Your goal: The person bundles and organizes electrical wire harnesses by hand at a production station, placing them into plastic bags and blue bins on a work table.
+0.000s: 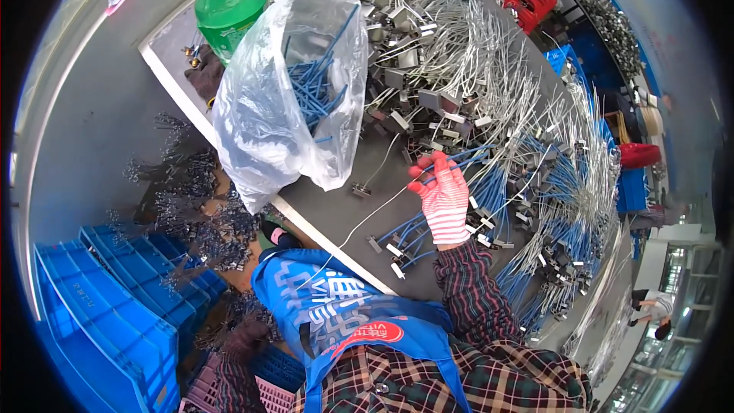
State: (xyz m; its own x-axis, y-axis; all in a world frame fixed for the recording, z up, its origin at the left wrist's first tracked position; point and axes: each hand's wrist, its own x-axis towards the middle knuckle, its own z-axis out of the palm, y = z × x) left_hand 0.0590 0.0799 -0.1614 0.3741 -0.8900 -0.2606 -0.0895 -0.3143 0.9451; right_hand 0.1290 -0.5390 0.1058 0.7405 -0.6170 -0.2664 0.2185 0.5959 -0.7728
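- A thin blue tube sits at the fingertips of the right hand, just above the dark tabletop and beside the piled leads; a second blue length seems to lie close alongside it.
- The right hand, in a red-and-white striped glove, has thumb and fingers brought together in a pinch on the tube; a fingertip hold probably suits so slim a thing, leaving its far end free.
- A pale wire runs from near those fingers toward the table's white edge; whether the hand grips it too, I cannot tell.
- Near the wire lies a small metal-ended part; below the hand, blue-sleeved leads lie with their block ends toward the person, perhaps for easy reach.
- Beyond the hand spreads a heap of silvery leads with grey blocks; left of it stands a clear plastic bag, its mouth open, likely so the blue tubes inside can be got at.
- The left hand is low, dark and blurred beside a pink crate; whether it is spread or pinching, I cannot tell.
- Farther out are a green bottle, blue crates and another person.
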